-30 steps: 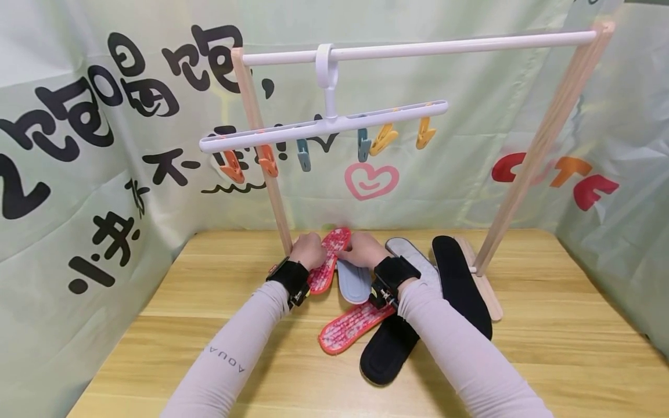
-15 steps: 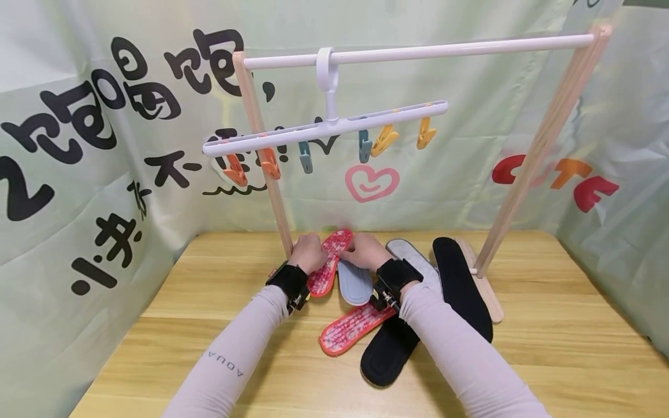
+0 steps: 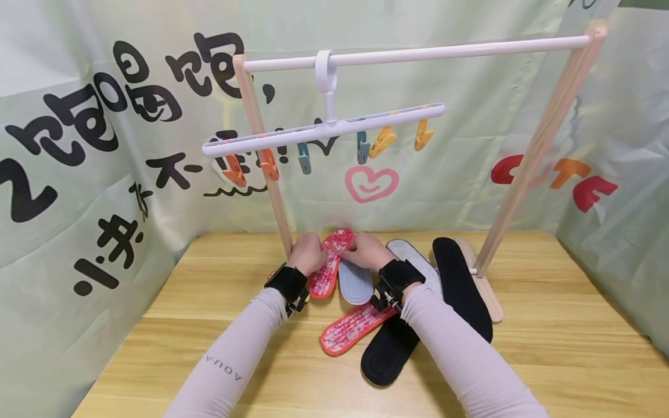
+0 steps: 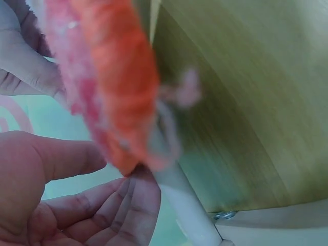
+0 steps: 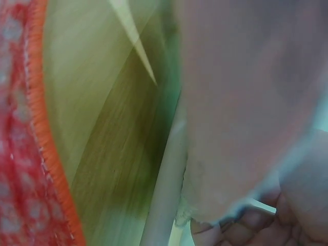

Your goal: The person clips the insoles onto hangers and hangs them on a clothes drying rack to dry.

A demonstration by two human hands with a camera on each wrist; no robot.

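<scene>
In the head view, a red-and-pink patterned insole (image 3: 329, 273) with an orange edge stands slanted between both hands near the left post. My left hand (image 3: 308, 254) grips its left side; the left wrist view shows thumb and fingers around the orange-bound edge (image 4: 125, 87). My right hand (image 3: 366, 251) holds the same insole from the right, thumb against its patterned face. A grey insole (image 3: 355, 284) lies partly beneath that hand. Close to the lens in the right wrist view, a blurred pale surface (image 5: 236, 102) covers much of the right hand.
A second red insole (image 3: 350, 331), two black insoles (image 3: 384, 360) (image 3: 460, 284) and another grey insole (image 3: 413, 255) lie around the right forearm. Above, a white hanger (image 3: 324, 129) with orange, blue and yellow clips hangs from the rack's rod (image 3: 460, 53). Wooden posts (image 3: 538, 157) stand either side.
</scene>
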